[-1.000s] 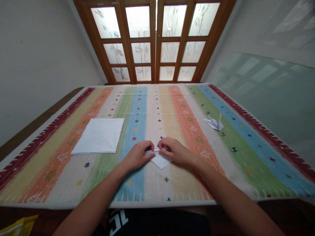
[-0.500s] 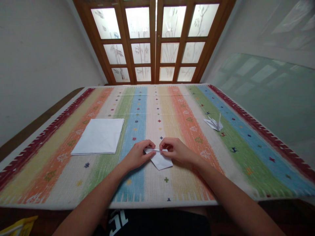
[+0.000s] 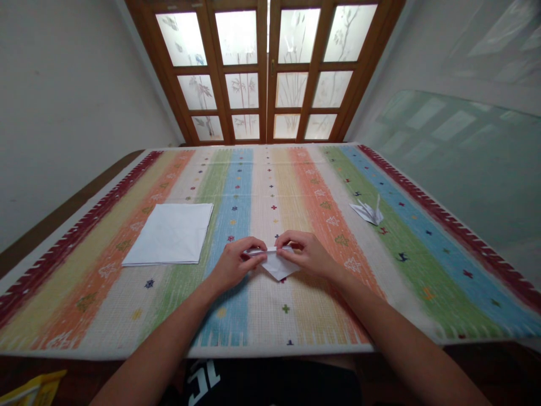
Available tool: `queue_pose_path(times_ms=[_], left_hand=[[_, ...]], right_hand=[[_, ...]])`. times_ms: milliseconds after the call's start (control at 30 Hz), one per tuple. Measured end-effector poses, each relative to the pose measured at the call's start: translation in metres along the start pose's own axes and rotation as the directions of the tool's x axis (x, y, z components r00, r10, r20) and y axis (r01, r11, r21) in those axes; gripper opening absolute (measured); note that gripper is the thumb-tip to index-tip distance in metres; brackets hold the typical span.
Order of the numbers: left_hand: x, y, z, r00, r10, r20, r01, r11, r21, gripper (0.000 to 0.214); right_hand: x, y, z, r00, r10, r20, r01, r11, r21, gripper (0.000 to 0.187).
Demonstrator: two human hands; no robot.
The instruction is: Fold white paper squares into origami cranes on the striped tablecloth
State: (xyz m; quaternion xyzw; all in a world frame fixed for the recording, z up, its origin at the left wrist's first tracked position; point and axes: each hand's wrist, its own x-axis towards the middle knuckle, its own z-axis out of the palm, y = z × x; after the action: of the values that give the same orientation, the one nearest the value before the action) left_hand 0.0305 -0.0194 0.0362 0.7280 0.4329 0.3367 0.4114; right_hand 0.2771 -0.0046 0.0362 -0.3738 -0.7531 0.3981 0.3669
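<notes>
A small piece of folded white paper (image 3: 279,267) is pinched between my two hands, low over the near middle of the striped tablecloth (image 3: 262,316). My left hand (image 3: 239,260) grips its left end with thumb and fingers. At the upper right edge, my right hand (image 3: 305,252) pinches the paper, fingertips close to those of the left. One pointed corner of the paper hangs toward me. The fingers cover parts of the upper edge, so its exact folds are hidden.
A stack of square white paper (image 3: 171,234) lies to the left. On the right sits a folded paper crane (image 3: 368,213). Wooden doors with glass panes (image 3: 266,73) stand beyond the table, and a yellow item (image 3: 36,389) shows at the lower left.
Both hands have shifted slightly away from me, keeping their pinch. The paper has turned a little, its pointed corner now farther up and to the right. The stack and crane stay put.
</notes>
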Motion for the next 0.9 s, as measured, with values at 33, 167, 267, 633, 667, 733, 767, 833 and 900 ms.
queue_pose_path(times_ms=[33, 167, 267, 633, 667, 733, 767, 833, 900], left_hand=[[-0.0001, -0.0003, 0.0008, 1.000, -0.016, -0.002, 0.016, 0.999, -0.036, 0.018], [0.0003, 0.0016, 0.0018, 0.998, -0.051, -0.044, 0.044, 0.988, -0.149, 0.021], [0.0011, 0.0042, 0.0002, 0.996, -0.061, -0.061, 0.049, 0.982, -0.183, 0.021], [0.0044, -0.0012, -0.0003, 0.994, -0.103, -0.036, 0.089, 0.957, -0.277, 0.032], [0.0044, -0.0017, -0.0002, 0.993, -0.108, -0.036, 0.094, 0.955, -0.282, 0.032], [0.0046, -0.0018, -0.0002, 0.992, -0.125, -0.029, 0.110, 0.945, -0.309, 0.031], [0.0047, -0.0016, -0.0002, 0.991, -0.134, -0.024, 0.119, 0.937, -0.327, 0.031], [0.0053, -0.0007, -0.0004, 0.988, -0.155, -0.018, 0.138, 0.923, -0.360, 0.030], [0.0060, 0.0001, -0.0004, 0.982, -0.186, -0.025, 0.161, 0.903, -0.398, 0.031]], right_hand=[[-0.0001, -0.0005, 0.0003, 1.000, 0.002, -0.012, -0.002, 1.000, -0.006, 0.011], [-0.0002, -0.0036, 0.0009, 0.998, 0.016, -0.054, -0.015, 1.000, 0.003, 0.010], [-0.0005, -0.0049, 0.0015, 0.995, 0.048, -0.089, -0.044, 0.998, 0.040, 0.010], [-0.0009, -0.0034, 0.0054, 0.975, 0.080, -0.207, -0.054, 0.990, 0.129, 0.011], [-0.0006, -0.0035, 0.0054, 0.973, 0.082, -0.215, -0.054, 0.990, 0.134, 0.012], [0.0000, -0.0035, 0.0054, 0.969, 0.088, -0.229, -0.054, 0.987, 0.151, 0.012], [0.0003, -0.0033, 0.0054, 0.967, 0.095, -0.237, -0.057, 0.985, 0.164, 0.013], [0.0012, -0.0028, 0.0055, 0.961, 0.114, -0.254, -0.065, 0.979, 0.192, 0.016], [0.0023, -0.0018, 0.0058, 0.954, 0.131, -0.269, -0.071, 0.973, 0.220, 0.019]])
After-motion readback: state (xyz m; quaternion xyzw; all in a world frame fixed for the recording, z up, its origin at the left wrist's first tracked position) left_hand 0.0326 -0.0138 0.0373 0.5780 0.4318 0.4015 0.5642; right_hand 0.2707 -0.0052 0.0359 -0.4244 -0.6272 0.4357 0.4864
